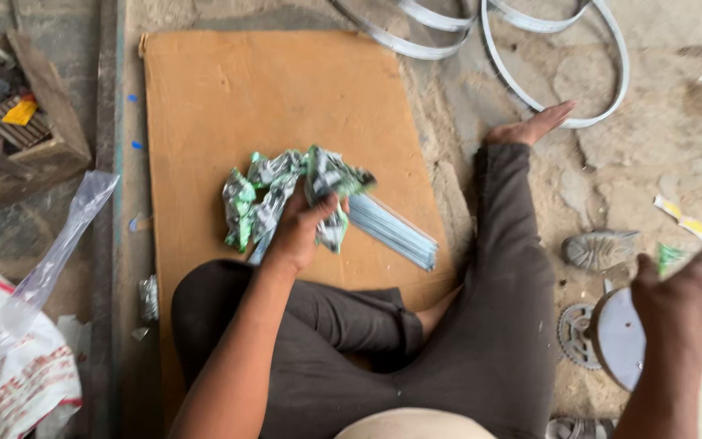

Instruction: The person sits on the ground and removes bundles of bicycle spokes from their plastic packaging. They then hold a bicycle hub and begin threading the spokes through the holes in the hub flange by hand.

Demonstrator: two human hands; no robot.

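— Knees closest to lens, dark trousers, folded cross-legged. Left hand next: fist closed around green-and-silver wrappers, crumpled, bunched up.

— Wrappers where exactly?

— Over orange board, near its lower middle, lifted in fist or just touching; can't tell which. Thin grey rods lying beside, partly under the bunch, fanned toward lower right of board.

— Rods held too?

— Unclear. Near ends hidden behind fingers and foil. Logged as not sure.

— Right hand?

— Right hand far out at frame edge, curled over a round pale disc, fingers wrapped on its rim. Green scrap poking up by knuckles, probably pinched there, blurry. Grip looks closed, not tight.

— Advice for doing this step well?

— Judgement only: keep fist firm on wrappers, loose foil slips and scatters. Keep bunch low over board so dropped bits land on it, not in sand. Mind rods: thin, easy to drag along by accident, so separate foil from them before lifting. Steady disc on its edge, else rolls onto sprocket beside it.

— Outward?

— Bare foot stretched toward metal rims on sandy ground. Sandal between foot and disc. Wooden box of odds far left, clear bag and printed sack below it.
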